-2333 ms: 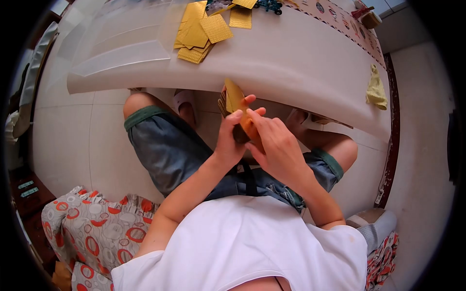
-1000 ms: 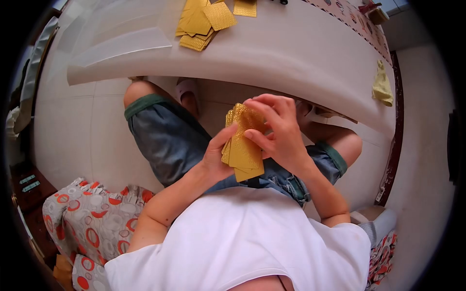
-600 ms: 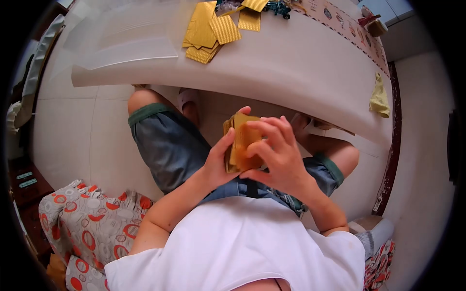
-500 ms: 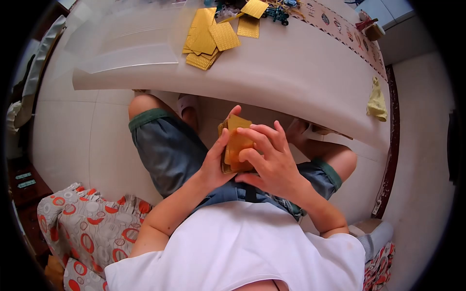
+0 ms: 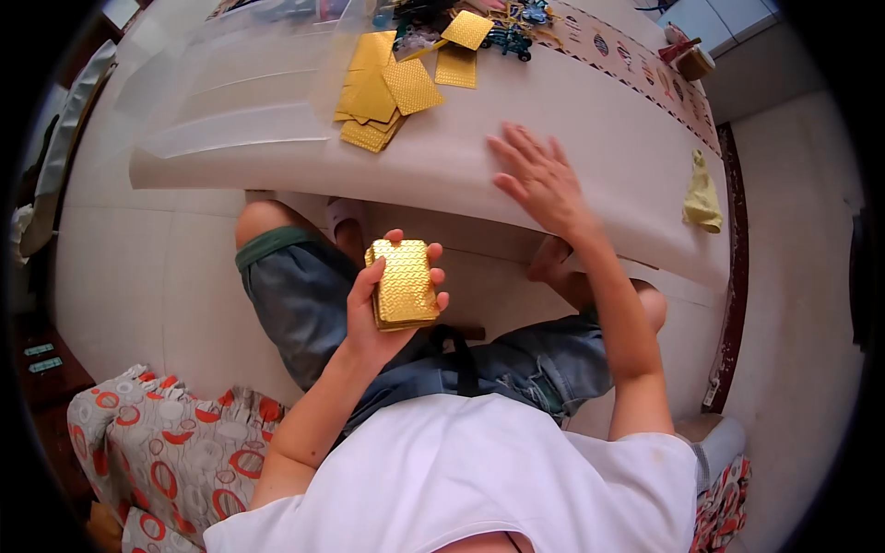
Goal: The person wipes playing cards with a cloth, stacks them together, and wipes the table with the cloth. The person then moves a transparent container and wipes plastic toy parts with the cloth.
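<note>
A squared-up stack of gold cards (image 5: pixel 404 284) lies in my left hand (image 5: pixel 373 323), with the thumb on one side and the fingertips round the other, above my lap. My right hand (image 5: pixel 542 184) is over the near edge of the table (image 5: pixel 608 138), palm down with its fingers spread and nothing in it. More gold cards (image 5: pixel 369 88) lie in a loose, overlapping pile on the table, left of my right hand. Two single gold cards (image 5: pixel 456 66) are just beyond that pile, beside small dark toy parts (image 5: pixel 507 39).
A clear plastic sheet (image 5: pixel 240 111) covers the table's left part. A yellow-green cloth (image 5: pixel 702 195) hangs near the right edge. A patterned strip (image 5: pixel 636 64) and a jar (image 5: pixel 693 63) are at the back right. Red-and-grey patterned fabric (image 5: pixel 166 442) is at lower left.
My right hand has let go of the gold stack and moved forward and right, over the table. The stack in my left hand has shifted left and now looks even.
</note>
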A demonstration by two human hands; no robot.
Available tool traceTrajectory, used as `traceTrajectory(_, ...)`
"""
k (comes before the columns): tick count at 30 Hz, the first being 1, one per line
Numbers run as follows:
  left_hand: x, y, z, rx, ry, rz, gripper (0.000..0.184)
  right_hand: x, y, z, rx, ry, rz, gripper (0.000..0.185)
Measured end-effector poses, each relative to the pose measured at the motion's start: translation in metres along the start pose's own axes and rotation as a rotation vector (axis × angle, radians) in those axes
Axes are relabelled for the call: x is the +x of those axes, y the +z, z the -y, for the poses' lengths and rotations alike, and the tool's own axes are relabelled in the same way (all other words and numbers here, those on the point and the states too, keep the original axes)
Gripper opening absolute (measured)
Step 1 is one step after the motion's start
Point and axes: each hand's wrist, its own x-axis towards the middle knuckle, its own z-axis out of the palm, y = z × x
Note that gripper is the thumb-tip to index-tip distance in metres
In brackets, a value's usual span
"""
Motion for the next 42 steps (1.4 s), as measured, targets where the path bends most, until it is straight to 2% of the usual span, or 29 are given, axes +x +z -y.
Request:
traceTrajectory(3,0.001,-0.009,-0.004,0.000,0.003,-0.013,0.037,-0.074,-0.017,-0.040,-0.038,0.244,0.010,0.058)
traceTrajectory(5,0.004,-0.014,-0.004,-0.009,-0.017,-0.006,0.037,-0.139,-0.017,-0.069,-0.169,0.422,-0.016,0.058)
traceTrajectory(7,0.009,-0.013,0.000,-0.042,-0.067,-0.010,0.038,-0.205,-0.018,-0.118,-0.314,0.811,0.008,0.061)
traceTrajectory(9,0.013,-0.011,0.004,-0.048,-0.109,-0.019,0.040,-0.214,-0.064,-0.108,-0.536,1.318,0.269,0.064)
traceTrajectory(12,0.024,-0.002,0.015,-0.047,-0.161,0.030,0.041,-0.226,-0.050,-0.159,-0.267,0.745,-0.298,0.067)
traceTrajectory(14,0.027,0.007,0.018,-0.013,-0.181,0.053,0.041,-0.180,-0.044,-0.176,-0.388,0.630,-0.413,0.066)
traceTrajectory(16,0.025,0.014,0.017,0.021,-0.170,0.095,0.041,-0.137,-0.047,-0.205,-0.665,0.893,-0.300,0.060)
traceTrajectory(19,0.012,0.011,0.009,0.048,-0.118,0.080,0.042,-0.100,-0.031,-0.253,-0.295,1.293,-0.215,0.049)
traceTrajectory(21,0.006,0.001,0.002,0.025,-0.091,0.051,0.041,-0.075,-0.005,-0.280,-0.267,0.905,-0.246,0.042)
traceTrajectory(22,0.004,-0.005,0.003,0.000,-0.087,0.024,0.042,-0.048,-0.001,-0.250,-0.024,0.685,-0.324,0.036)
traceTrajectory(23,0.004,-0.010,0.004,-0.025,-0.084,-0.004,0.042,-0.023,0.002,-0.195,-0.063,0.496,-0.383,0.035)
traceTrajectory(24,0.005,-0.013,0.004,-0.051,-0.079,-0.030,0.042,-0.003,0.014,-0.154,-0.055,0.409,-0.361,0.037)
traceTrajectory(26,0.008,-0.006,0.007,-0.005,-0.091,0.004,0.042,0.028,-0.001,-0.068,-0.103,0.401,-0.327,0.042)
traceTrajectory(27,0.008,0.001,0.007,0.024,-0.099,0.022,0.042,0.039,0.002,-0.056,-0.180,0.401,-0.342,0.038)
traceTrajectory(30,0.009,0.015,0.004,0.072,-0.108,0.066,0.043,0.045,0.011,-0.017,-0.012,0.236,-0.268,0.028)
traceTrajectory(32,0.010,0.018,0.004,0.077,-0.099,0.084,0.043,0.023,0.016,0.018,0.199,-0.267,-0.383,0.022)
traceTrajectory(34,0.009,0.017,0.000,0.043,-0.072,0.153,0.044,-0.024,-0.008,0.050,0.114,-0.493,0.027,0.020)
traceTrajectory(36,0.001,0.014,-0.013,0.031,-0.052,0.206,0.045,-0.065,-0.024,0.046,0.478,-0.414,0.465,0.022)
traceTrajectory(38,-0.006,0.013,-0.025,0.012,-0.013,0.278,0.045,-0.086,-0.071,0.011,0.614,-0.143,0.284,0.027)
traceTrajectory(39,-0.008,0.008,-0.029,-0.003,0.023,0.259,0.048,-0.103,-0.075,-0.020,0.571,-0.015,0.062,0.033)
traceTrajectory(40,-0.009,0.005,-0.029,-0.027,0.015,0.217,0.048,-0.110,-0.097,-0.042,0.295,0.124,-0.173,0.035)
traceTrajectory(41,-0.007,0.002,-0.031,-0.047,0.008,0.184,0.048,-0.113,-0.122,-0.064,0.016,0.223,-0.282,0.032)
traceTrajectory(42,-0.004,0.000,-0.032,-0.066,0.002,0.152,0.048,-0.120,-0.130,-0.091,-0.178,0.441,-0.383,0.027)
